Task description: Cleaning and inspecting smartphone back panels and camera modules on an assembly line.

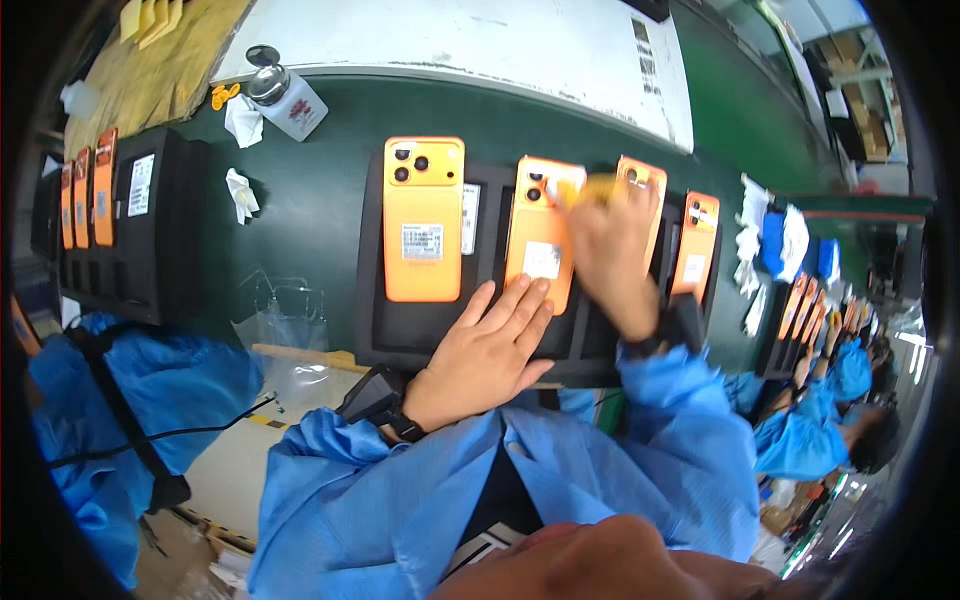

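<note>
An orange phone [541,228] with a white label lies back up in a black tray [380,335]. My left hand [485,345] lies flat with fingers stretched, their tips on the phone's lower end. At its camera corner my right hand [612,240] is closed on a small white wipe [557,195], blurred by motion. Yellow shows around those fingertips. To the left is another orange phone [424,222], also back up. A third orange phone [652,195] is partly behind my right hand. Further right rests one more orange phone [694,243].
A white pump bottle [290,103] with an open metal lid stands at back left, beside crumpled tissue [241,196] and orange finger cots [224,96]. Another black tray [150,235] with phones is at left. Blue and white cloths [785,240] lie right. Co-workers in blue sit both sides.
</note>
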Demonstrator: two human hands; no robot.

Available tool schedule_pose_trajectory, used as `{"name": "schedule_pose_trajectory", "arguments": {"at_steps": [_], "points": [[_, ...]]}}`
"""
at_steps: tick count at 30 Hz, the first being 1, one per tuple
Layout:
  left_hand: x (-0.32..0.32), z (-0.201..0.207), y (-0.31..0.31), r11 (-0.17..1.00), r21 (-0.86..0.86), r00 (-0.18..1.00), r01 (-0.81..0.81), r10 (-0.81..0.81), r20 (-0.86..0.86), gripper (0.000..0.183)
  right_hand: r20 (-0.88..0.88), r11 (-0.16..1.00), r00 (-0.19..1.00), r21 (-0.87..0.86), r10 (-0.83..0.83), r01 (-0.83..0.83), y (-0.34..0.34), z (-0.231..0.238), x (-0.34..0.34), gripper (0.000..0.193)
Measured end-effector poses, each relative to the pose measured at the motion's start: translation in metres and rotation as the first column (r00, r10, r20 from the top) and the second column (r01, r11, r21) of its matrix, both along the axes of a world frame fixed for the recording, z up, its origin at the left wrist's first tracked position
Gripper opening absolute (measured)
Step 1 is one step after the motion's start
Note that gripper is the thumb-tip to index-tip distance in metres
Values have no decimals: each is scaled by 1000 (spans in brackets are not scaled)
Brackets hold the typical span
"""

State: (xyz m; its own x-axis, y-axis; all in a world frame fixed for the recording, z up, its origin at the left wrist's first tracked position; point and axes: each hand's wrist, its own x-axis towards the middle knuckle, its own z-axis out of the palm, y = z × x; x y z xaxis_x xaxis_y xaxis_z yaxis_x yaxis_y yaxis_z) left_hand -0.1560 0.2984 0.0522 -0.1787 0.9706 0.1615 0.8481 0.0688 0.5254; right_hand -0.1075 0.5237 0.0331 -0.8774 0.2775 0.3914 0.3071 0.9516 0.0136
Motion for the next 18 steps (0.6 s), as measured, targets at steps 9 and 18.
{"name": "schedule_pose_trajectory", "arguments": {"at_steps": [9, 18], "points": [[2, 3, 3, 1000, -21, 1000, 2, -2, -16, 63, -173, 997, 982, 37, 71, -66, -12, 5, 13, 4], [6, 7, 7, 999, -42, 999, 9, -10, -33, 63, -229, 990, 966, -40, 121, -133, -22, 8, 7, 11]]}}
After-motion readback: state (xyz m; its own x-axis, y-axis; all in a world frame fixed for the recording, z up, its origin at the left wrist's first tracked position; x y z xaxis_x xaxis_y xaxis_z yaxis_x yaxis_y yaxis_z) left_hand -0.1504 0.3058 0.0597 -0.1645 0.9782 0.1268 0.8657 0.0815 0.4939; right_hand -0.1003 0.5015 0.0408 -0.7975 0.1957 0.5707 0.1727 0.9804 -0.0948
